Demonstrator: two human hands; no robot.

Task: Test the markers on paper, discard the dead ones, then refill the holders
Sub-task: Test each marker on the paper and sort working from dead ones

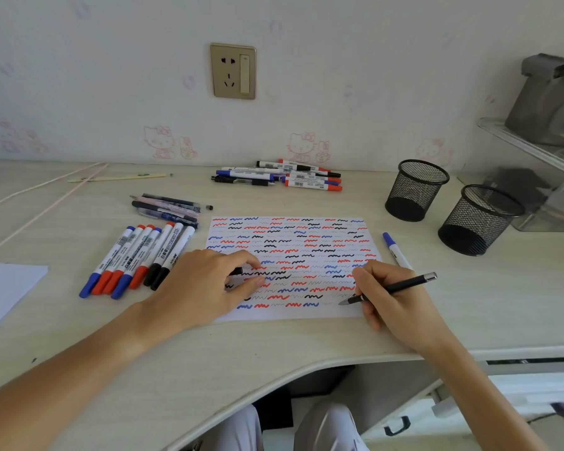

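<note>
Right hand (393,297) gripping a black pen (391,289) — tip on the scribbled paper (293,249), left hand (205,281) pinching a black cap (236,272), mesh holders (415,190) beside.

Soft even daylight filling scene, shadows staying faint; wide-angle lens bending desk edge (306,362); right-side shelf (534,148) blurring, centre sharp.
</note>
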